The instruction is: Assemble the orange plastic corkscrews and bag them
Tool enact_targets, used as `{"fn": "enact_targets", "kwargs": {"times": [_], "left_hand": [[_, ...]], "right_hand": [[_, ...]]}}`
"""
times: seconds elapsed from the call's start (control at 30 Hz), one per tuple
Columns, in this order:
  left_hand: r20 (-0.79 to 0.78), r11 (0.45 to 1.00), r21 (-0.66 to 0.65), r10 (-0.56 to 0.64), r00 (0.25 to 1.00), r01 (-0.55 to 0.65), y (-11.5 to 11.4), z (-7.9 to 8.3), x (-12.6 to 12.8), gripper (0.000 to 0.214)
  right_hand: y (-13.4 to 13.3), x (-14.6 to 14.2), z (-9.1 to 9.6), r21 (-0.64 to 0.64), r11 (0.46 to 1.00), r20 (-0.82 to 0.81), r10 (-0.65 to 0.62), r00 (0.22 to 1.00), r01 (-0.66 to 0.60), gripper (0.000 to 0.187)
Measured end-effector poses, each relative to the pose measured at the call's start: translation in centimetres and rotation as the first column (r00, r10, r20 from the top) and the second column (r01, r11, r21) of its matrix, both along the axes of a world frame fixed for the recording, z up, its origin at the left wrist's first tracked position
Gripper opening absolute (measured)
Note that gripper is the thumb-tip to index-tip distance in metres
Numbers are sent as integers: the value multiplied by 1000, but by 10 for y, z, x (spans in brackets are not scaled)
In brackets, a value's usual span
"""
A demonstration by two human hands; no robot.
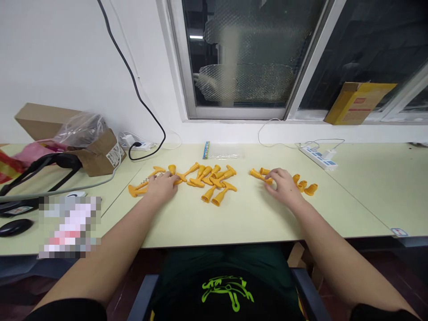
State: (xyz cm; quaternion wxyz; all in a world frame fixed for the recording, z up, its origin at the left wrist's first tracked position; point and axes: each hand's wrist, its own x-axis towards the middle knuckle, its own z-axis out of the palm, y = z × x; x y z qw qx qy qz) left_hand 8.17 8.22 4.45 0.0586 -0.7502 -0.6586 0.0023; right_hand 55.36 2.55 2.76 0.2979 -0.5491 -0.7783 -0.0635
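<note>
Yellow plastic parts (214, 177) lie under the curled left hand (162, 188); right hand (284, 187) pinches one.

The head-worn camera looks forward and down from close above the desk (247, 223), its picture edges apparently somewhat warped.

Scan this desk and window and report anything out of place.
The yellow cardboard box leans askew against the window glass, square with nothing around it. The orange plastic pieces also lie scattered at all angles across the desk.
</note>
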Motion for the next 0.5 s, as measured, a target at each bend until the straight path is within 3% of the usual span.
{"fn": "enact_targets", "kwargs": {"times": [0.2, 0.5], "left_hand": [[106, 999, -11, 37, 994, -36, 20, 2, -2, 33], [214, 987, -148, -23, 977, 55, 11, 1, -8, 39]], "right_hand": [[13, -34, 15, -127, 970, -63, 199, 978, -206, 17], [25, -46, 22, -206, 948, -194, 206, 959, -245, 15]]}}
